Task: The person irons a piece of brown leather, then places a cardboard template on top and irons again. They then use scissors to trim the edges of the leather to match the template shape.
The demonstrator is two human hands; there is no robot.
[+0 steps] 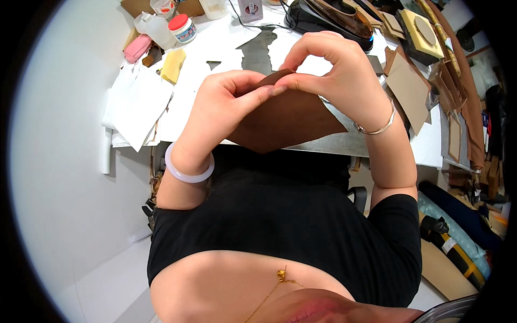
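Note:
A brown sheet (285,121), apparently leather, hangs from both of my hands over the front edge of the white table, its upper edge folded. My left hand (229,105) pinches that folded edge, thumb in front. My right hand (328,75) is curved over the same edge, its thumb and finger closed on it beside my left thumb. Behind the sheet lies a torn dark grey piece (256,48) on the table.
Paper sheets (134,107), a yellow sponge (173,66), a pink pouch (137,48) and containers (183,29) sit left. A dark appliance (328,19) stands at the back. Tan boards (406,91) and stacked pieces crowd the right. A white wall borders the left.

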